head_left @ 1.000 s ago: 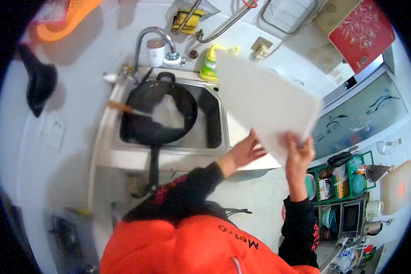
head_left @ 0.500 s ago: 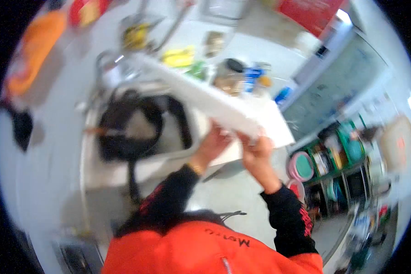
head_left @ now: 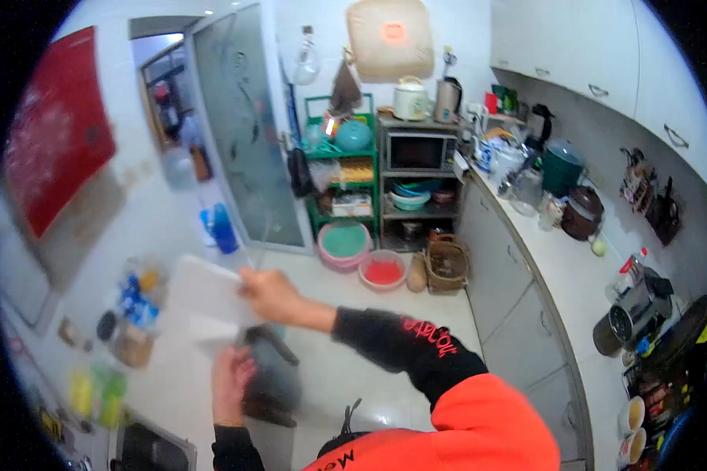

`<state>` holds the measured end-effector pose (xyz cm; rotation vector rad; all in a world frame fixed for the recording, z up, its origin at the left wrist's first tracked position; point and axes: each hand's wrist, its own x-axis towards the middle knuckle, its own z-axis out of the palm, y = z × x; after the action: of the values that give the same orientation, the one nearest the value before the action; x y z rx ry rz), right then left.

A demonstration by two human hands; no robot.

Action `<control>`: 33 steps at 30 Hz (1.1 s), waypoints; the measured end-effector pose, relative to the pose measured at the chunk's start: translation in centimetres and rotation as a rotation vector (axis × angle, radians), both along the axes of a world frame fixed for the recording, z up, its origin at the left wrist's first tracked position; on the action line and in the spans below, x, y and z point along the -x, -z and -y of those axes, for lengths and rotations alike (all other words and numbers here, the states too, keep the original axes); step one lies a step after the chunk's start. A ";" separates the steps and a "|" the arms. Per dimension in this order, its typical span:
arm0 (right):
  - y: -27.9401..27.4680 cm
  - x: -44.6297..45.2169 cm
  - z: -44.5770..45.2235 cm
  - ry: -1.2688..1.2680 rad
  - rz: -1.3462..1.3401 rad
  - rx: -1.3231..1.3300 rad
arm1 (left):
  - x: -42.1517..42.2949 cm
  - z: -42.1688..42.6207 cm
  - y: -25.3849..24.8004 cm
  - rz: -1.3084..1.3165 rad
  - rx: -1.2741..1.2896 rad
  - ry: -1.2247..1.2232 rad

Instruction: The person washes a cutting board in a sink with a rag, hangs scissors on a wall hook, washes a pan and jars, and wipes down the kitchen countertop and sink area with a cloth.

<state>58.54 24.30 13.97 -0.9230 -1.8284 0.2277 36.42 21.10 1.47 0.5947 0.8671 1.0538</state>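
Right hand: Your right hand (head_left: 269, 298) is pinching the white board (head_left: 204, 297) at its upper corner, fingers and thumb closing on the edge.
Left hand: Your left hand (head_left: 232, 385) is reaching up beneath the board's lower edge, fingers bending; blur is hiding whether they are touching it, so you cannot tell its grip.
White board: It is tilting in the air before you, over the edge of the left counter (head_left: 169, 392).
Left counter: Blue packages (head_left: 137, 302) and a brown-sided jar (head_left: 133, 345) are standing by the wall, with yellow and green bottles (head_left: 111, 396) nearer the sink (head_left: 153, 446).
Below your hands: A dark object (head_left: 273, 385) is standing beside the counter, blurring too much to name.
Sleeves: You are wearing black sleeves (head_left: 408, 345) under an orange-red vest (head_left: 487, 432).
Door: A frosted glass door (head_left: 243, 125) is standing open past the board, and a red panel (head_left: 59, 129) is hanging on the left wall.
Far wall: A green rack (head_left: 342, 173) is standing beside a microwave (head_left: 416, 151); on the floor, a pink basin (head_left: 346, 245) and a basket (head_left: 448, 263) are resting.
Right counter: A brown pot (head_left: 583, 213) and a green bucket (head_left: 562, 169) are sitting along the worktop (head_left: 538, 255), beneath white cabinets (head_left: 581, 47).
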 end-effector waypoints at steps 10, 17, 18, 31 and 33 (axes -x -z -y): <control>8.2 -28.8 1.1 0.474 0.382 0.126 | -18.7 -14.3 6.2 -1.034 -0.966 0.109; 8.6 -36.3 -0.2 0.508 0.385 0.097 | -33.2 -21.6 4.6 -0.981 -0.926 0.394; 8.6 -36.9 -1.4 0.497 0.343 0.085 | -34.4 -23.9 5.5 -0.973 -1.108 0.399; -2.6 -54.3 -17.0 0.792 0.404 0.038 | -46.0 -49.0 -2.2 -0.863 -1.164 0.192; -2.4 -59.0 -16.1 0.942 0.432 0.089 | -47.7 -52.6 -3.3 -0.930 -1.156 0.119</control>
<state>117.55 40.40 16.39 -1.8891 -1.5521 -0.5166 84.12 73.66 4.76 2.1979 0.9079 1.1005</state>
